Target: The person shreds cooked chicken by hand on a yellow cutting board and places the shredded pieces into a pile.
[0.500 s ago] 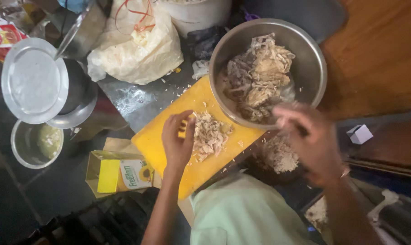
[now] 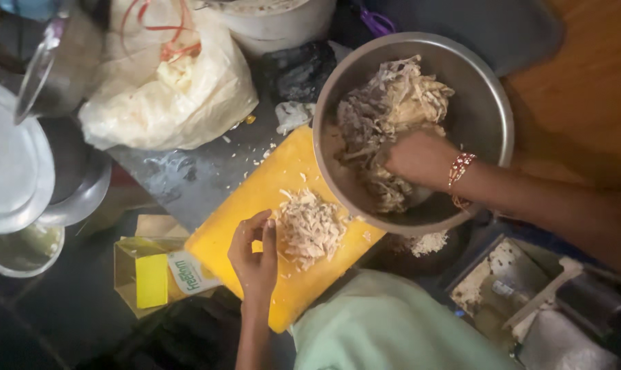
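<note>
My right hand is sitting inside the steel bowl, fingers curled down into the shredded meat. It's grabbing a clump, but fingertips are buried so can't tell how tight. My left hand is resting on the yellow cutting board, fingers loosely bunched, thumb side touching the smaller shredded pile. It's not pinching anything I can see.

Key relation: the pile on the board is lying just right of my left hand, touching it, and down-left of my right hand, past the bowl rim. Bowl rim is overlapping the board's far-right corner, so bowl mass and board pile are near but apart, w/ the rim between. Left hand is way nearer the pile; right hand is nearer the bowl mass. Pile's long axis is running roughly away from me, alongside my left fingers.
</note>
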